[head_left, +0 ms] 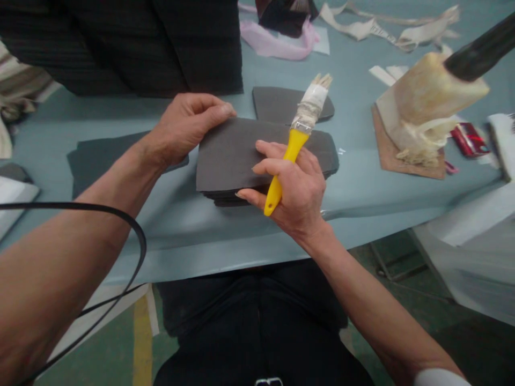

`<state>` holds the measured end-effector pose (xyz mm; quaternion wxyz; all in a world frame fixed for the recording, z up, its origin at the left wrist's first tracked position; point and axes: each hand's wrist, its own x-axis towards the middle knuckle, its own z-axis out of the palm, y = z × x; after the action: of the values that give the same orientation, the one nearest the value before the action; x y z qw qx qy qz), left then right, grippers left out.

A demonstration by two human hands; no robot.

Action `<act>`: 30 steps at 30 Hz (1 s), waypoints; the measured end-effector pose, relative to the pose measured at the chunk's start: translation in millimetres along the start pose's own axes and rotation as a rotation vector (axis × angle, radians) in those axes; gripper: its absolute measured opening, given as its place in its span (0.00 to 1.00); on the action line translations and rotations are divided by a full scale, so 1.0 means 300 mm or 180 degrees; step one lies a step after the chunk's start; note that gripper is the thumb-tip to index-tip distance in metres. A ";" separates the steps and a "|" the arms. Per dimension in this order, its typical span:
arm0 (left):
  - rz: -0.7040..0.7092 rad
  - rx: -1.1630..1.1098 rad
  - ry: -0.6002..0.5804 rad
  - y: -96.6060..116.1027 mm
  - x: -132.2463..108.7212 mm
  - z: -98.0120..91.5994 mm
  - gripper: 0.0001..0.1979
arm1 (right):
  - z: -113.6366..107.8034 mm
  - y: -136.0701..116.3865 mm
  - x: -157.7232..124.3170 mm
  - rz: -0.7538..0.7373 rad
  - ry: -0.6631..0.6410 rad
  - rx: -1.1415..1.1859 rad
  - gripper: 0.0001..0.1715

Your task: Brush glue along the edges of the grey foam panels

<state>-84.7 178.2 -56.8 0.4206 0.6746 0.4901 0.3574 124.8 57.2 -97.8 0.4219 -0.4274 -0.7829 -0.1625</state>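
The left hand (182,130) is pinching the top grey sheet (233,156) of the pile on the desk (181,230), while the right hand (301,195) is gripping the yellow brush (296,143) over it, probably getting ready to brush it flat.

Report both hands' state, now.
Left hand: closed, pinching the top sheet.
Right hand: closed on the brush, fingertips on the sheet.

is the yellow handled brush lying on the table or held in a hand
Held: the right hand grips the yellow-handled brush by its handle, bristles pointing away, over the stack of dark grey sheets.
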 end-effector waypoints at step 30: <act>0.0127 0.0316 0.0406 0.032 -0.019 -0.038 0.30 | -0.050 -0.016 0.046 0.0145 0.0334 0.0195 0.18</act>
<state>-93.1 173.6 -44.0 0.3474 0.6802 0.5194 0.3832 124.9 52.4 -77.4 0.4788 -0.4228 -0.7545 -0.1509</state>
